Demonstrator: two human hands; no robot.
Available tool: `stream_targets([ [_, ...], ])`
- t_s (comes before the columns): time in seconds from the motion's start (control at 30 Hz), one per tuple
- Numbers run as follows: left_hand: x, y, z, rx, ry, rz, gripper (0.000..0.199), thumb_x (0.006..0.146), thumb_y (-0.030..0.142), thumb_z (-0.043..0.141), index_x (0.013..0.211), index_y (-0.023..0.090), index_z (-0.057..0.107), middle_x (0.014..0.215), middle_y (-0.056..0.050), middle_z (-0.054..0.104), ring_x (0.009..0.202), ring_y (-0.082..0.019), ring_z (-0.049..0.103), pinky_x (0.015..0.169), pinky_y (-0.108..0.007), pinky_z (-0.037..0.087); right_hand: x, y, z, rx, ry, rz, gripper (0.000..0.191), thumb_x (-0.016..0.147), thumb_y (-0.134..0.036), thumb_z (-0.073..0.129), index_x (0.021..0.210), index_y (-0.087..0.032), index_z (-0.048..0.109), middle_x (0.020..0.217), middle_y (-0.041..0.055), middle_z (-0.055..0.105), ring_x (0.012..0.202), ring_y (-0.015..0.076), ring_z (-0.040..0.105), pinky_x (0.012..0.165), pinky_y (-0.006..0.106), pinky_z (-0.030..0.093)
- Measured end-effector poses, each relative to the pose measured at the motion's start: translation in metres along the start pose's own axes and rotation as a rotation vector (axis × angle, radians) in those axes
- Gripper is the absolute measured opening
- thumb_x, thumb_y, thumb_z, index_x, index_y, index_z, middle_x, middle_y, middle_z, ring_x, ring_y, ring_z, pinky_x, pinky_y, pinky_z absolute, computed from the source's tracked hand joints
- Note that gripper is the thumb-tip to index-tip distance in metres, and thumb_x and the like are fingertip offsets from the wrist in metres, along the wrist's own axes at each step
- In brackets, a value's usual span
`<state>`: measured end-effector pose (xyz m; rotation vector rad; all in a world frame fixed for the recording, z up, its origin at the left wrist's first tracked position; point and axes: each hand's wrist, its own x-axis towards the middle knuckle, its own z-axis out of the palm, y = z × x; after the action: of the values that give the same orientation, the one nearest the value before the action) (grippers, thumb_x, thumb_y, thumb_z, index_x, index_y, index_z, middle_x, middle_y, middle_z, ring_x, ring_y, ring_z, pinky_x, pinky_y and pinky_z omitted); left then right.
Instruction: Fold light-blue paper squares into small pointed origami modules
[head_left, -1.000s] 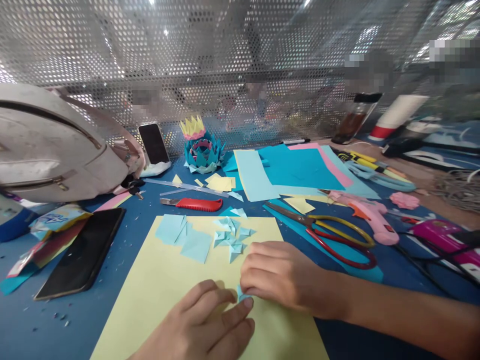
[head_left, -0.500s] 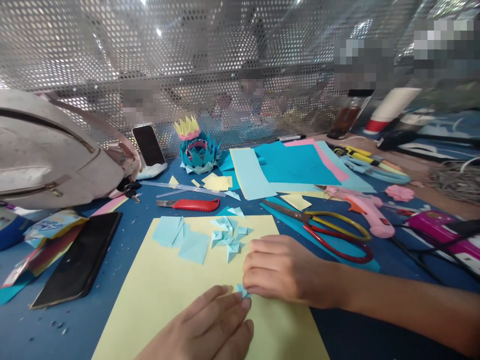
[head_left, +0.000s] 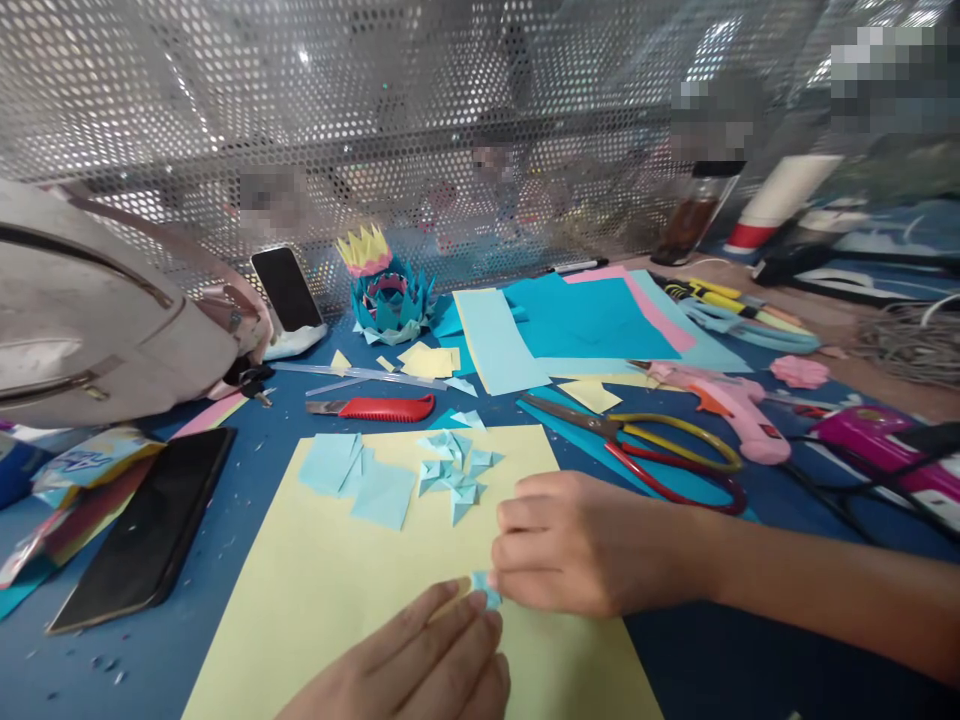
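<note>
Right hand (head_left: 574, 545) rightward over yellow sheet (head_left: 360, 570)

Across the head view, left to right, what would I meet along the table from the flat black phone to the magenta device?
Flat black phone → red cutter → scissors with yellow and red handles → magenta device.

Dim overall, bright glints up top, stretched edges

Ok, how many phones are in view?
2. One phone lies flat at the left, beside the wrapper. The other phone leans upright at the back, between the bag and the paper flower. More could be hidden behind the bag.
</note>
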<state>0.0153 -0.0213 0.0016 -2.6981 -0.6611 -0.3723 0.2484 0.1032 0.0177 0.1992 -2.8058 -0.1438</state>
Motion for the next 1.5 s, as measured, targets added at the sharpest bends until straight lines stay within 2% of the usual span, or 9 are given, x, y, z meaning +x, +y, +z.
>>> stream_targets([
  [0.17,0.008,0.002,0.001,-0.016,0.01,-0.075,0.035,0.104,0.008,0.039,0.113,0.015,0.072,0.114,-0.003,0.076,0.112,-0.018,0.073,0.108,-0.033,0.049,0.0,0.003,-0.006,0.11,-0.083,0.026,0.02,0.096,-0.024,0.061,0.077,-0.017,0.06,0.076,-0.0009,0.057,0.072,0.0162,0.041,0.061,0.034,0.03],
  [0.37,0.009,-0.001,-0.006,-0.053,-0.013,-0.047,0.032,0.106,0.011,0.038,0.115,0.013,0.069,0.118,-0.007,0.075,0.113,-0.021,0.073,0.107,-0.033,0.051,-0.001,0.007,-0.008,0.212,-0.057,0.05,0.02,0.096,-0.021,0.056,0.079,-0.018,0.064,0.069,-0.0005,0.055,0.072,0.0177,0.042,0.064,0.035,0.03],
  [0.57,0.008,-0.001,-0.007,-0.094,0.02,-0.043,0.031,0.106,0.011,0.04,0.119,0.01,0.068,0.121,-0.01,0.074,0.117,-0.019,0.07,0.116,-0.035,0.043,-0.003,0.005,-0.001,0.222,-0.026,0.066,0.027,0.097,-0.021,0.052,0.072,-0.018,0.06,0.069,0.0016,0.056,0.071,0.0182,0.045,0.064,0.033,0.032],
  [0.7,0.011,-0.004,-0.013,-0.185,0.006,-0.048,0.032,0.108,0.013,0.038,0.122,0.008,0.067,0.121,-0.009,0.073,0.122,-0.017,0.067,0.119,-0.034,0.038,-0.004,0.003,0.01,0.427,0.067,0.228,0.03,0.103,-0.023,0.044,0.082,-0.017,0.064,0.076,0.0033,0.062,0.075,0.0169,0.051,0.07,0.03,0.039],
  [0.87,0.01,-0.006,-0.015,-0.21,-0.006,-0.015,0.033,0.107,0.012,0.037,0.123,0.006,0.066,0.123,-0.01,0.073,0.127,-0.02,0.064,0.121,-0.04,0.036,-0.002,-0.003,0.014,0.631,0.075,0.454,0.031,0.099,-0.045,0.06,0.09,-0.017,0.067,0.078,0.0001,0.063,0.079,0.0154,0.055,0.074,0.027,0.041],
  [1.13,0.01,-0.006,-0.009,-0.162,0.168,-0.06,0.026,0.106,0.012,0.045,0.108,0.012,0.071,0.114,-0.005,0.076,0.114,-0.015,0.07,0.123,-0.035,0.036,-0.001,-0.009,0.018,0.705,0.049,0.495,0.031,0.091,-0.049,0.072,0.085,-0.018,0.068,0.077,-0.002,0.061,0.079,0.0143,0.055,0.072,0.027,0.04],
  [1.37,0.002,0.002,0.023,-0.115,0.357,-0.082,0.023,0.106,0.015,0.049,0.105,0.014,0.073,0.113,-0.004,0.076,0.114,-0.014,0.069,0.122,-0.035,0.037,0.001,-0.011,0.01,0.802,0.022,0.557,0.025,0.091,-0.043,0.073,0.087,-0.019,0.072,0.093,0.002,0.064,0.088,0.0154,0.058,0.076,0.027,0.044],
  [1.47,0.002,0.0,0.016,-0.111,0.307,-0.022,0.025,0.106,0.015,0.048,0.104,0.013,0.074,0.115,-0.005,0.076,0.117,-0.015,0.069,0.122,-0.033,0.037,0.001,-0.009,0.009,0.894,0.003,0.572,0.03,0.087,-0.045,0.076,0.097,-0.018,0.07,0.092,0.0021,0.065,0.081,0.014,0.056,0.07,0.024,0.045],
  [1.5,0.002,-0.001,0.011,-0.108,0.162,0.007,0.024,0.106,0.016,0.049,0.109,0.013,0.073,0.121,-0.004,0.074,0.121,-0.014,0.067,0.122,-0.031,0.036,0.001,-0.009,0.008,0.911,0.003,0.577,0.032,0.086,-0.045,0.077,0.099,-0.018,0.07,0.093,0.0023,0.065,0.081,0.0137,0.056,0.069,0.023,0.045],
])
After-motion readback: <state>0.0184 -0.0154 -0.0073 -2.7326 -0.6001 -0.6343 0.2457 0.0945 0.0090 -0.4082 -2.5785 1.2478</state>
